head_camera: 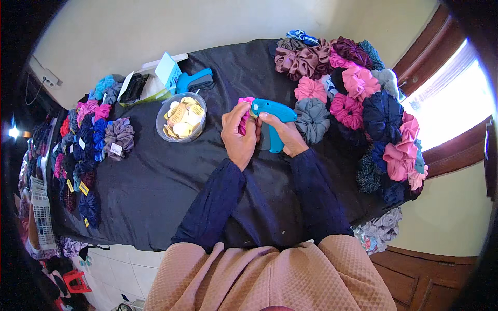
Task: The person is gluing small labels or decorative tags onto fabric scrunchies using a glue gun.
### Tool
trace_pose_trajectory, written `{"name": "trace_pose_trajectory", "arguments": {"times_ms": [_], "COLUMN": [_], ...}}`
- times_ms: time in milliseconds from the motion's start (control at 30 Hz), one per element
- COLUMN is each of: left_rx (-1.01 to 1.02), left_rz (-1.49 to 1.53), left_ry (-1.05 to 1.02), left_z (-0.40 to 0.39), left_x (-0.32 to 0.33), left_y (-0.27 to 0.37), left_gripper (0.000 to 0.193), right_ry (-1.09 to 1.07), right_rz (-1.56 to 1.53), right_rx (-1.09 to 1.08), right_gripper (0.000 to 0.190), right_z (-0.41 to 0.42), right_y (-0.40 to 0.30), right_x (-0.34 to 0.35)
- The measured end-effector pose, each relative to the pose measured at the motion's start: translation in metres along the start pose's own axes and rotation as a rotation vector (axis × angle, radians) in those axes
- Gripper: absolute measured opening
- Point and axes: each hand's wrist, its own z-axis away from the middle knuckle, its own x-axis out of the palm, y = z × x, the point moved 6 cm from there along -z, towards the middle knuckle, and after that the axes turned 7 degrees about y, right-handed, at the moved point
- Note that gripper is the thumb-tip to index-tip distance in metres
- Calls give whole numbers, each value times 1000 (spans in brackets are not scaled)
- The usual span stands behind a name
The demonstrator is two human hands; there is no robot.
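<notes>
Bunched in my left hand (240,136) is a bright pink fabric scrunchie (244,120), partly hidden by the fingers. My right hand (287,136) grips a teal tagging gun (275,110), its nose touching or very close to the scrunchie near my left fingertips. Whether a tag is between them cannot be seen. Left of my hands stands a round clear plastic tub (158,126) of round yellow and white paper tags (182,124). A grey scrunchie (312,120) lies just right of the gun.
A black cloth covers the table (155,194). Tagged scrunchies (118,136) are heaped at the left, and a large pile of scrunchies (383,116) covers the right end. Behind the tub are an open box (146,87) and a second teal tagging gun (188,81).
</notes>
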Motion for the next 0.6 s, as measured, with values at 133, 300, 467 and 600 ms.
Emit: {"name": "trace_pose_trajectory", "arguments": {"times_ms": [133,300,467,600], "left_rx": [2,-19,-13,0], "left_rz": [16,26,26,28], "left_ry": [25,22,-8,6], "left_z": [0,3,0,-1], "left_x": [-2,1,2,2], "left_y": [1,0,1,2], "left_gripper": [32,33,33,32], "right_ry": [-8,-28,17,-4], "right_rz": [-34,-46,-29,-3], "right_rx": [50,40,20,-2], "right_gripper": [28,26,26,26], "right_z": [1,0,2,-2], "right_y": [3,4,-2,2], "right_x": [0,0,-1,-2]}}
